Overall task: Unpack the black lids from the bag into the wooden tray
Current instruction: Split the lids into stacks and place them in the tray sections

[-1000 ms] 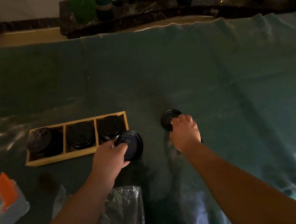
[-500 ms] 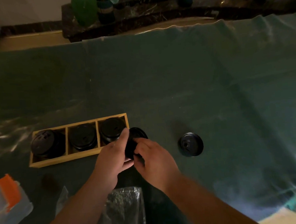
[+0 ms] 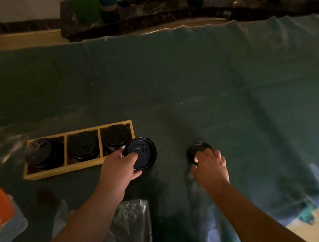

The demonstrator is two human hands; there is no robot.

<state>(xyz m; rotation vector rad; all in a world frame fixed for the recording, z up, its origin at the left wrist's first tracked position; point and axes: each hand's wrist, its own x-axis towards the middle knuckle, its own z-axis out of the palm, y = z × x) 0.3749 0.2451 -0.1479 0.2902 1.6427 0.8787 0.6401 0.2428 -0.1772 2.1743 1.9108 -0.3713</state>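
Observation:
A wooden tray (image 3: 64,170) with three compartments lies at the left on the green cloth; each compartment holds a stack of black lids (image 3: 83,148). My left hand (image 3: 118,168) grips a black lid (image 3: 143,152), face up, just right of the tray's right end. My right hand (image 3: 211,166) rests over a second black lid (image 3: 197,149) lying on the cloth, fingers curled on its near edge. A crumpled clear plastic bag (image 3: 131,223) lies near the bottom, between my forearms.
A clear box with an orange lid (image 3: 3,214) sits at the lower left edge. Dark planters and green pots (image 3: 92,9) line the far side beyond the cloth. The cloth's wrinkled edge falls away at the lower right (image 3: 310,214).
My right hand left my left hand and moved right onto the lid lying on the cloth. My left hand kept its lid beside the tray's right end.

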